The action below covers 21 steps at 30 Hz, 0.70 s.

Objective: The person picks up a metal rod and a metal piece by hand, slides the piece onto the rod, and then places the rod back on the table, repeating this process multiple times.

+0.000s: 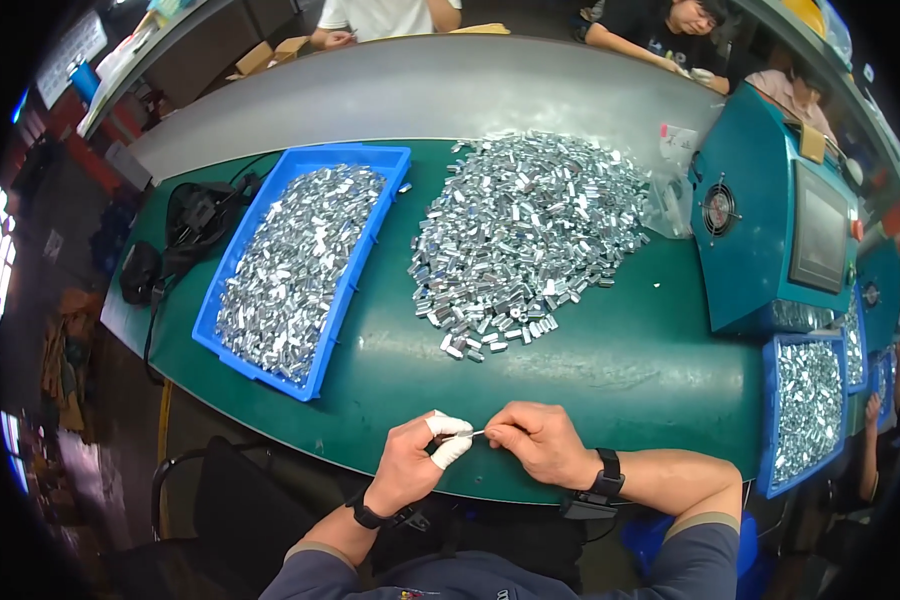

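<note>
Near the front edge of the green table, my two hands meet. My left hand point(417, 452) has white coverings on its thumb and a finger, which pinch a small metal piece largely hidden between them. Facing it, my right hand point(540, 443) is bare-fingered and pinches the end of a thin metal rod point(478, 433) that reaches into the left fingertips. Whether the rod sits inside the piece cannot be made out. Beyond my hands lies a large heap of small silvery metal pieces point(530, 230), elongated like hex standoffs. More of them fill a blue tray point(337, 330) to the left.
A teal machine point(745, 270) with a fan and screen stands at the right. Below it is another blue tray point(767, 430) of metal pieces. Black cables point(195, 215) lie at the left end. A plastic bag point(670, 205) touches the heap. People sit beyond a grey metal partition point(390, 95).
</note>
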{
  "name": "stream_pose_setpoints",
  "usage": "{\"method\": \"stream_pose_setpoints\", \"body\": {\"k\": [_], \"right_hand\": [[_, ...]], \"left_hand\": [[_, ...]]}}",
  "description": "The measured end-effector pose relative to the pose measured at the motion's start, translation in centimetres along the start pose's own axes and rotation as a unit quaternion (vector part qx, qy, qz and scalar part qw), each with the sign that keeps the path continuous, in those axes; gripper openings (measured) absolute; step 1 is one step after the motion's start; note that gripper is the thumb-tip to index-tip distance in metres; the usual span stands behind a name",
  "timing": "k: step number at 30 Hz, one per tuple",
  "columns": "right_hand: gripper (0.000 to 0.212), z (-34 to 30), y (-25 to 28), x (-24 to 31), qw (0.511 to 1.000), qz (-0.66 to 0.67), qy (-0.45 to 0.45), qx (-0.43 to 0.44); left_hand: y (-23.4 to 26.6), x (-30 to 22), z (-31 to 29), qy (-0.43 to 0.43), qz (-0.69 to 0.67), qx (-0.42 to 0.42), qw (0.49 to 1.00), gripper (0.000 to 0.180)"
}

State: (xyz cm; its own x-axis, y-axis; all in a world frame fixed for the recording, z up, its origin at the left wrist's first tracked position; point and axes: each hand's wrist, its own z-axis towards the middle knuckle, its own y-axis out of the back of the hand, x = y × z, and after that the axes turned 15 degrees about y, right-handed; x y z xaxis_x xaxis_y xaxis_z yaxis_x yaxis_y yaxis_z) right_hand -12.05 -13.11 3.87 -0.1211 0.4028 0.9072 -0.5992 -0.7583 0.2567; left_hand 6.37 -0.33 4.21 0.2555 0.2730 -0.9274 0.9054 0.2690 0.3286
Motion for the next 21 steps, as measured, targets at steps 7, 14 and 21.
{"method": "stream_pose_setpoints", "body": {"k": [7, 14, 21], "right_hand": [[0.013, -0.7, -0.2, -0.7, 0.993, 0.07, -0.041, -0.091], [0.021, -0.5, -0.2, -1.8, 0.978, 0.154, -0.034, -0.136], [0.023, -0.4, 0.0, -2.6, 0.981, 0.15, -0.014, -0.125]], "left_hand": [[-0.3, 0.1, -0.2, 0.019, -0.029, -0.019, 0.999, 0.01], [-1.1, 1.4, -0.4, 0.045, -0.116, -0.066, 0.99, 0.013], [4.3, -1.0, 1.9, -0.009, 0.081, -0.175, 0.981, 0.013]]}}
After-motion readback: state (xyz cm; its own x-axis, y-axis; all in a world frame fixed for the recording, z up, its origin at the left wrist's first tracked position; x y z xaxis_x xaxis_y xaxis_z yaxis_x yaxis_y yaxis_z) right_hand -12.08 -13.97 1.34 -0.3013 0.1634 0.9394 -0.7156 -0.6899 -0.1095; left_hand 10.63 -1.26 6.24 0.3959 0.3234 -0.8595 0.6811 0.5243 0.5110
